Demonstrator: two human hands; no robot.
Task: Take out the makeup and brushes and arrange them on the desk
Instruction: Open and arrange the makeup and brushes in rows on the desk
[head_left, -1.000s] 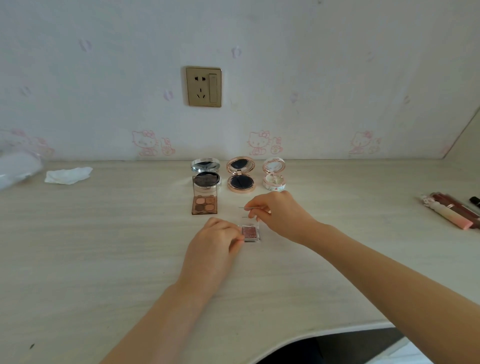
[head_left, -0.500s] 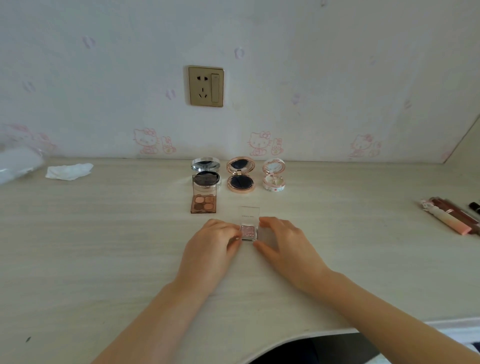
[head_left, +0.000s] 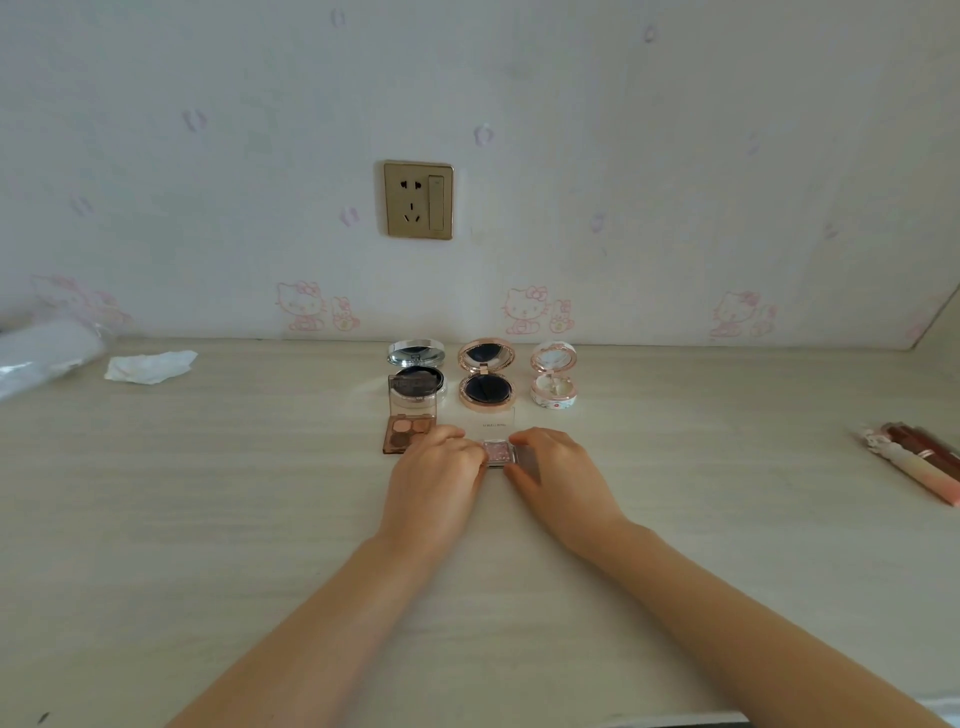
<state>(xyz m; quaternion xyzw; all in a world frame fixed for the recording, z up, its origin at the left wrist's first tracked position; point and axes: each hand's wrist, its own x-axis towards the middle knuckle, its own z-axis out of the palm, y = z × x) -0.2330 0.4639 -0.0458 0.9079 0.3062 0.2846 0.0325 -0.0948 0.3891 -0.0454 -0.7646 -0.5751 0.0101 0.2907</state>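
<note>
We see the left hand (head_left: 434, 480) and right hand (head_left: 558, 480) pinching a small pink eyeshadow case (head_left: 497, 453) on the desk (head_left: 208, 519). Its clear lid (head_left: 496, 423) stands open behind it. Just left of the case lies a brown palette (head_left: 408, 434); behind it stand three open compacts (head_left: 485, 382).

A pale desk (head_left: 208, 519) with a faint wood grain filled the lower part of the view, its far edge meeting the wall (head_left: 623, 156) behind it. A gold-coloured wall socket (head_left: 418, 200) sat on that wall, above the middle of the desk's far edge. The wall was white, scattered with small faded pink marks, and a row of pink cartoon cat figures (head_left: 525, 310) ran below the socket, just above the desk line, to its left and right. Far right of the socket, a slanted edge (head_left: 935, 322) cut across the corner. Soft, even daylight lay over wall and desk, brightest on the desktop below the socket.
</note>
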